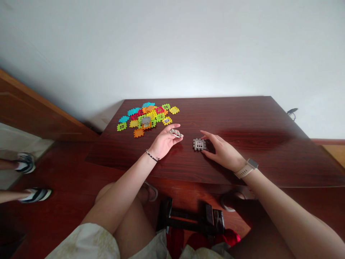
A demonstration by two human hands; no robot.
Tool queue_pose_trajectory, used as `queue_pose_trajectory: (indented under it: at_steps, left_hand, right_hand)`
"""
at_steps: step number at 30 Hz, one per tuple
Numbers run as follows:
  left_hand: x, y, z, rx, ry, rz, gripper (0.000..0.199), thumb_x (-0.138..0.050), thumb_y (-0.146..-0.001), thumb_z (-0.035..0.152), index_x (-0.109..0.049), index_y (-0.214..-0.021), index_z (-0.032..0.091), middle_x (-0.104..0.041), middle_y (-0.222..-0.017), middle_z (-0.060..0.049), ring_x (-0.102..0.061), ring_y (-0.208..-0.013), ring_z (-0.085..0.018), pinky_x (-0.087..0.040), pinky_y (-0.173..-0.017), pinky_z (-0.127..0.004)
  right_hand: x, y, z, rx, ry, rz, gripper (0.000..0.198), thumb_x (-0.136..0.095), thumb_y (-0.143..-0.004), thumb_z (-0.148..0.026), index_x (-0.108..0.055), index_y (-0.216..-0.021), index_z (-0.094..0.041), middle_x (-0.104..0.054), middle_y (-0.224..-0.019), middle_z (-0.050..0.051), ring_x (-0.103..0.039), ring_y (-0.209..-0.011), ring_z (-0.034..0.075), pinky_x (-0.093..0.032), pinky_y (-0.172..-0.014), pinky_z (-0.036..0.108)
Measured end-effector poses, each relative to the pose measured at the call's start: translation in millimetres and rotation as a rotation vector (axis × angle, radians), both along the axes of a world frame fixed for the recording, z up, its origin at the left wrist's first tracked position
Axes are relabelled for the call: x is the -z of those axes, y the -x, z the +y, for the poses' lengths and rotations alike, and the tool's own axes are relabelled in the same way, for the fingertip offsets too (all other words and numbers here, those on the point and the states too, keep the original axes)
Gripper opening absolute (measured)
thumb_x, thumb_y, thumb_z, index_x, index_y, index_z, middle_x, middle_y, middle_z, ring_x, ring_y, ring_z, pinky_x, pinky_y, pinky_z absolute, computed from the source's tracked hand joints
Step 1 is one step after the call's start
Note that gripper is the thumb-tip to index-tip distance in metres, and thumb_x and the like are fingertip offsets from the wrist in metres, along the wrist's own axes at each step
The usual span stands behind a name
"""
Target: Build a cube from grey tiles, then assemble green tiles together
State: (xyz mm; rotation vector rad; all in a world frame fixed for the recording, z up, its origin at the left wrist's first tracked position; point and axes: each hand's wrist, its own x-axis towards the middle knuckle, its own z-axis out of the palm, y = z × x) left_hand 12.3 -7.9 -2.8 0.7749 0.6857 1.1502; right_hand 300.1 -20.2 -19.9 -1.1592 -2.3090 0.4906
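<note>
My left hand [165, 141] is closed on a small pale grey interlocking tile [176, 133], held tilted just above the table between thumb and fingers. A grey interlocking tile with a white window grid [199, 144] lies flat on the table to its right. Beside that tile's right edge is my right hand [222, 151], thumb and fingers spread apart around its near and far corners. Whether a fingertip touches the tile I cannot tell. Left of my hands lies a loose pile of colourful interlocking tiles [151, 116], in blue, red, yellow, green and orange, with one grey tile on top.
The dark wooden table [242, 118] stands against a white wall [188, 46]. A black cable [292, 112] shows past its right edge. At the left are another person's shoes [35, 195] and a wooden door [40, 108]. A black frame [188, 219] is below the table's front edge.
</note>
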Motion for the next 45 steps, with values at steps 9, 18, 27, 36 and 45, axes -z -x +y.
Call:
queue_pose_trajectory:
  at_steps: [9,18,27,36,45]
  left_hand:
    - [1.2,-1.4,0.3,0.009,0.055,0.042,0.029,-0.076,-0.088,0.020,-0.074,-0.116,0.017,-0.073,-0.090,-0.003,-0.074,-0.092,-0.018,-0.059,-0.092,-0.031]
    - [7.4,2.7,4.9,0.001,0.031,0.048,0.024,-0.077,-0.087,0.018,-0.072,-0.111,0.016,-0.077,-0.093,-0.004,-0.080,-0.101,-0.022,-0.060,-0.089,-0.029]
    - [-0.8,3.8,-0.3,0.141,0.023,-0.019,0.027,-0.075,-0.095,0.024,-0.071,-0.120,0.015,-0.080,-0.118,-0.014,-0.076,-0.122,-0.029,-0.059,-0.106,-0.037]
    - [-11.8,3.1,-6.0,0.212,-0.095,-0.048,0.048,-0.081,-0.089,0.016,-0.067,-0.135,0.019,-0.076,-0.131,-0.012,-0.067,-0.137,-0.031,-0.056,-0.112,-0.036]
    - [4.1,1.3,-2.0,0.103,-0.063,0.056,0.039,-0.089,-0.086,0.025,-0.072,-0.122,0.021,-0.078,-0.117,-0.008,-0.078,-0.108,-0.025,-0.059,-0.092,-0.034]
  right_hand:
    - [-2.5,0.1,-0.8,-0.014,-0.001,-0.015,0.074,-0.065,-0.098,-0.032,-0.035,-0.166,-0.032,-0.069,-0.138,0.011,-0.066,-0.131,0.035,-0.054,-0.115,0.059]
    - [-1.6,0.1,-0.8,-0.022,-0.012,-0.027,0.073,-0.065,-0.099,-0.032,-0.036,-0.165,-0.029,-0.068,-0.140,0.012,-0.065,-0.132,0.035,-0.053,-0.116,0.059]
    - [-1.9,-0.3,-1.2,-0.025,-0.016,-0.034,0.072,-0.064,-0.099,-0.032,-0.036,-0.165,-0.030,-0.067,-0.141,0.013,-0.065,-0.133,0.035,-0.054,-0.115,0.060]
    - [-1.3,-0.3,-1.2,-0.031,-0.033,-0.026,0.070,-0.064,-0.100,-0.032,-0.037,-0.165,-0.029,-0.068,-0.139,0.013,-0.066,-0.131,0.035,-0.055,-0.114,0.059]
    - [-1.9,-0.3,-1.5,-0.034,-0.035,-0.026,0.073,-0.065,-0.099,-0.030,-0.036,-0.165,-0.029,-0.067,-0.142,0.014,-0.065,-0.132,0.036,-0.055,-0.114,0.059]
